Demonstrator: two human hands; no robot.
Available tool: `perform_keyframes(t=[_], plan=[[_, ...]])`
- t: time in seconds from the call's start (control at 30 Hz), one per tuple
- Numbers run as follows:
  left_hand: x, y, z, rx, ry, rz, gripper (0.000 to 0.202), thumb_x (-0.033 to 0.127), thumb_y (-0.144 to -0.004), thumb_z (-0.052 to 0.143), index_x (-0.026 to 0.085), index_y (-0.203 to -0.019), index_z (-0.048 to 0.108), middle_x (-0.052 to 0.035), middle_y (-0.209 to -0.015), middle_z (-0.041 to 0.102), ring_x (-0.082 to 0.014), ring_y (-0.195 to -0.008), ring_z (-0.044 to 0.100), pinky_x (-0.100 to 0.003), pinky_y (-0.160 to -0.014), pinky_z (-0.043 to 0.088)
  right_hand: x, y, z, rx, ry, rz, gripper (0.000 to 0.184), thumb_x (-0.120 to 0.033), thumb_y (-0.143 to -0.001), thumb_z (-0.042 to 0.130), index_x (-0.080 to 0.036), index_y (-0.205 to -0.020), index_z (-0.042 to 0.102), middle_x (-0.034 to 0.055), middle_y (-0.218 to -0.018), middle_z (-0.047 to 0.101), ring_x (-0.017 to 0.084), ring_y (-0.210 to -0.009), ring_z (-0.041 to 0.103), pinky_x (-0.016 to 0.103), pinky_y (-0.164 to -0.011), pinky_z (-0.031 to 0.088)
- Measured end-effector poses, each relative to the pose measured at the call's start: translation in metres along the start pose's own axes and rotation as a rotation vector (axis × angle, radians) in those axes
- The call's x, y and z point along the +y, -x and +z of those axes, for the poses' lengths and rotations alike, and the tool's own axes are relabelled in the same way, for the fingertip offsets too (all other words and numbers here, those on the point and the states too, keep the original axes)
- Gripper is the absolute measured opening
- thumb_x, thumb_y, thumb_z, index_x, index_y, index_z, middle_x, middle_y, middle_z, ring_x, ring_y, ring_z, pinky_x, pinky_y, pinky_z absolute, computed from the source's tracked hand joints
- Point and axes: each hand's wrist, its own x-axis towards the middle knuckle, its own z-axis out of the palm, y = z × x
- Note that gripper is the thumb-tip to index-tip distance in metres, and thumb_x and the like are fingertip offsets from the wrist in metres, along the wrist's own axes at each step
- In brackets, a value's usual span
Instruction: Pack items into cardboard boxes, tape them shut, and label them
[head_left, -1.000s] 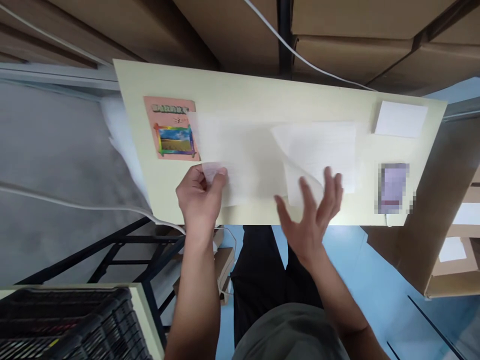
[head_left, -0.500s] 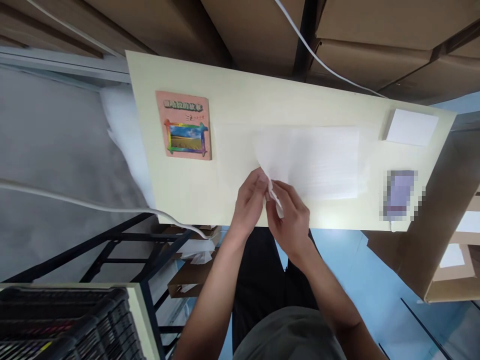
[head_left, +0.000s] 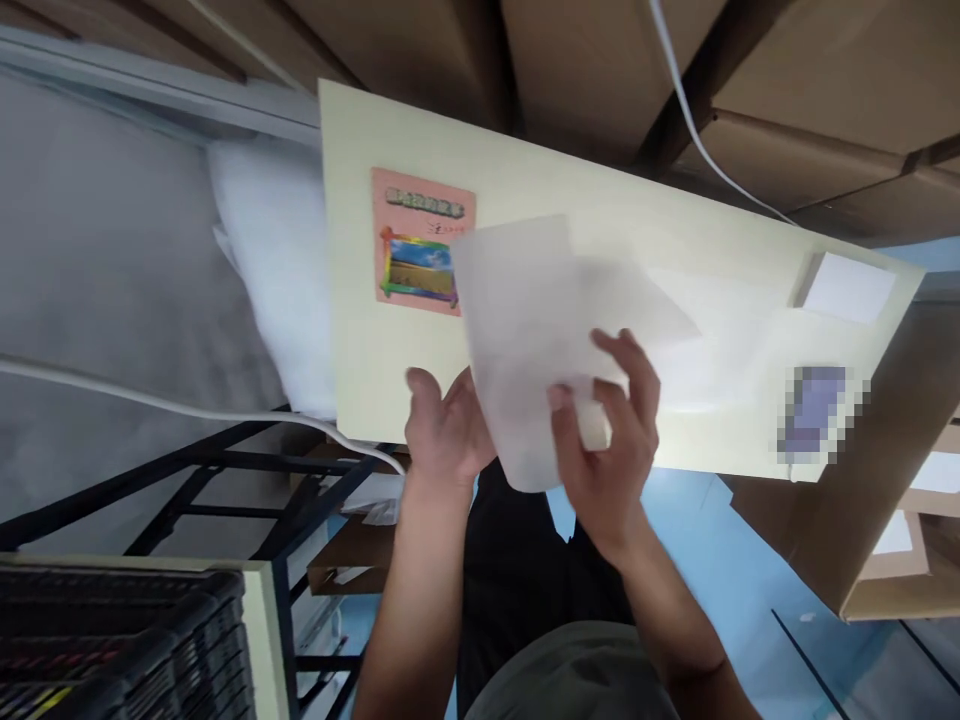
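Note:
A thin, whitish, slightly see-through sheet (head_left: 517, 330) is lifted off the table, its left part in front of the book. My right hand (head_left: 611, 440) pinches its right side between thumb and a finger, with the other fingers spread. Beside the lower left edge, my left hand (head_left: 450, 425) is turned palm up with the thumb spread wide. Its fingers are partly hidden behind the sheet. Further up and left lies a pink book (head_left: 412, 190) with a landscape picture on its cover. More white sheet material (head_left: 720, 350) lies flat on the table to the right.
The pale table (head_left: 375, 390) carries a white box or stack (head_left: 851, 288) at the right, near a blurred-out purple thing (head_left: 817, 405). Cardboard boxes (head_left: 600, 100) line the far edge. An open carton (head_left: 825, 530) stands at right, a black crate (head_left: 150, 650) at lower left.
The sheet has been raised and swung leftward over part of the book. My hands have moved apart; the left has spread out, while the right keeps a pinch. The camera view has shifted.

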Motion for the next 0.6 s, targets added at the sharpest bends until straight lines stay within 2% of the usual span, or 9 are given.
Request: perform_keyframes(t=[0.07, 0.17, 0.23, 0.3, 0.4, 0.47, 0.6], plan=[[0.012, -0.002, -0.017, 0.003, 0.052, -0.034, 0.073, 0.095, -0.075, 0.081, 0.027, -0.103, 0.079, -0.0144, -0.103, 0.083, -0.0488, -0.137, 0.074, -0.058, -0.098, 0.071, 0.003, -0.006, 0.012, 0.025, 0.035, 0.010, 0.013, -0.028, -0.109, 0.069, -0.028, -0.121, 0.075, 0.0120, -0.165, 0.064, 0.041, -0.170, 0.047, 0.074, -0.130, 0.051], [0.029, 0.004, -0.050, 0.010, 0.197, -0.119, 0.061, 0.074, -0.066, 0.099, 0.027, -0.098, 0.079, -0.0090, -0.094, 0.081, -0.0454, -0.126, 0.079, -0.050, -0.095, 0.072, -0.009, -0.007, 0.040, -0.007, 0.030, -0.027, 0.013, -0.030, -0.112, 0.064, -0.028, -0.121, 0.073, 0.0114, -0.161, 0.066, 0.039, -0.165, 0.053, 0.075, -0.128, 0.052], [0.041, 0.011, -0.075, 0.086, 0.295, -0.126, 0.057, 0.067, -0.063, 0.102, 0.026, -0.093, 0.077, -0.0075, -0.093, 0.081, -0.0435, -0.123, 0.080, -0.047, -0.094, 0.071, -0.028, -0.004, 0.065, -0.055, 0.010, -0.065, 0.013, -0.031, -0.113, 0.062, -0.029, -0.122, 0.072, 0.0110, -0.155, 0.070, 0.036, -0.159, 0.061, 0.074, -0.128, 0.052], [0.052, 0.018, -0.104, 0.213, 0.351, -0.103, 0.053, 0.059, -0.060, 0.105, 0.026, -0.088, 0.075, -0.0073, -0.092, 0.081, -0.0433, -0.121, 0.080, -0.046, -0.091, 0.071, -0.052, 0.001, 0.094, -0.123, -0.016, -0.086, 0.018, -0.032, -0.114, 0.061, -0.030, -0.129, 0.071, 0.0110, -0.152, 0.072, 0.034, -0.153, 0.065, 0.074, -0.129, 0.050], [0.065, 0.025, -0.154, 0.426, 0.368, -0.073, 0.045, 0.049, -0.064, 0.102, 0.026, -0.090, 0.075, -0.0070, -0.094, 0.081, -0.0408, -0.118, 0.081, -0.044, -0.087, 0.071, -0.087, 0.010, 0.148, -0.245, -0.055, -0.095, 0.032, -0.034, -0.115, 0.059, -0.033, -0.147, 0.065, 0.0111, -0.151, 0.073, 0.031, -0.149, 0.068, 0.071, -0.133, 0.047], [0.069, 0.026, -0.193, 0.545, 0.381, -0.049, 0.040, 0.045, -0.070, 0.099, 0.025, -0.094, 0.075, -0.0067, -0.097, 0.082, -0.0358, -0.113, 0.082, -0.040, -0.086, 0.069, -0.106, 0.017, 0.191, -0.323, -0.074, -0.106, 0.041, -0.036, -0.117, 0.057, -0.033, -0.158, 0.058, 0.0112, -0.152, 0.072, 0.031, -0.149, 0.067, 0.069, -0.135, 0.045], [0.059, 0.016, -0.278, 0.801, 0.413, 0.017, 0.027, 0.035, -0.082, 0.091, 0.021, -0.099, 0.076, -0.0047, -0.102, 0.083, -0.0209, -0.089, 0.079, -0.031, -0.082, 0.065, -0.129, 0.030, 0.287, -0.456, -0.092, -0.173, 0.051, -0.043, -0.118, 0.055, -0.030, -0.168, 0.050, 0.0141, -0.158, 0.069, 0.032, -0.154, 0.064, 0.067, -0.136, 0.045]])
